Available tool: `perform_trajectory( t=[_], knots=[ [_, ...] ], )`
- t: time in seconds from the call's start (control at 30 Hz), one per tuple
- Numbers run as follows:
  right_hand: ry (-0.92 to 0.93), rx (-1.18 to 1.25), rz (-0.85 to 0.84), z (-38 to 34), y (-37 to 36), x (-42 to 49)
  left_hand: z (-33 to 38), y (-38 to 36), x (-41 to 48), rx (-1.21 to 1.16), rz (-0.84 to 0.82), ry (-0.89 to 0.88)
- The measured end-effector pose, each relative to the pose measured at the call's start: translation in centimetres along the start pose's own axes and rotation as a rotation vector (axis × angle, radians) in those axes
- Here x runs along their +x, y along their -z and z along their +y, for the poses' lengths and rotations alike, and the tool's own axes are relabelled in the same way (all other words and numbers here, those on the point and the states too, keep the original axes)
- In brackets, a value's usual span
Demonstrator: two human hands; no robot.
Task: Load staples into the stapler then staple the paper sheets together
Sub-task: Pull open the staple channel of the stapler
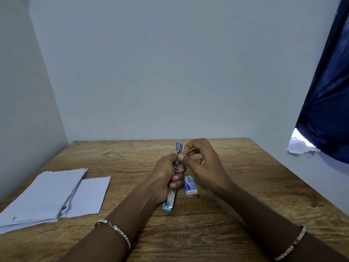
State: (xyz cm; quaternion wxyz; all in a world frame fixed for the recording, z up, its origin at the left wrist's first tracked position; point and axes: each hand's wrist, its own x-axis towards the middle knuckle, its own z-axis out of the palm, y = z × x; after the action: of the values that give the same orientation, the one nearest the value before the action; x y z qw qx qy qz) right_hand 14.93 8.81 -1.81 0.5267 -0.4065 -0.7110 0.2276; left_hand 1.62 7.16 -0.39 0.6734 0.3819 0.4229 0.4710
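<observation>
Left hand (pixel 166 174) grips the opened stapler (pixel 172 194); right hand (pixel 200 161) pinches, seemingly, staples. Seat them squarely in the channel; staple box (pixel 190 185) lies at three o'clock.

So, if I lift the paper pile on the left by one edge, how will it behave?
Probably floppy: the papers are thin loose sheets, so they would sag. They may also slide apart, since their edges lie fanned and uneven on the table.
</observation>
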Motion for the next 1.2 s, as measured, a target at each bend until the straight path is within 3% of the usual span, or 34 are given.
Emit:
perform_trajectory(
  t=[0.3,0.47,0.77,0.93,1.2],
  knots=[
    [0.092,0.119,0.002,-1.1,-0.1,-0.4,0.4,0.3,0.1,-0.09,0.02,0.002],
    [0.113,0.186,-0.091,-2.0,0.3,-0.5,0.6,0.9,0.4,-0.094,0.029,-0.065],
    [-0.148,0.343,0.028,-1.5,0.1,0.1,-0.2,0.0,-0.1,0.069,-0.044,-0.096],
    [-0.284,0.353,0.007,-1.0,0.0,0.5,-0.1,0.2,0.0,0.149,-0.017,-0.227],
    [-0.243,0.335,-0.009,-1.4,0.2,0.3,0.1,0.1,-0.5,0.288,0.009,-0.384]
  ],
)
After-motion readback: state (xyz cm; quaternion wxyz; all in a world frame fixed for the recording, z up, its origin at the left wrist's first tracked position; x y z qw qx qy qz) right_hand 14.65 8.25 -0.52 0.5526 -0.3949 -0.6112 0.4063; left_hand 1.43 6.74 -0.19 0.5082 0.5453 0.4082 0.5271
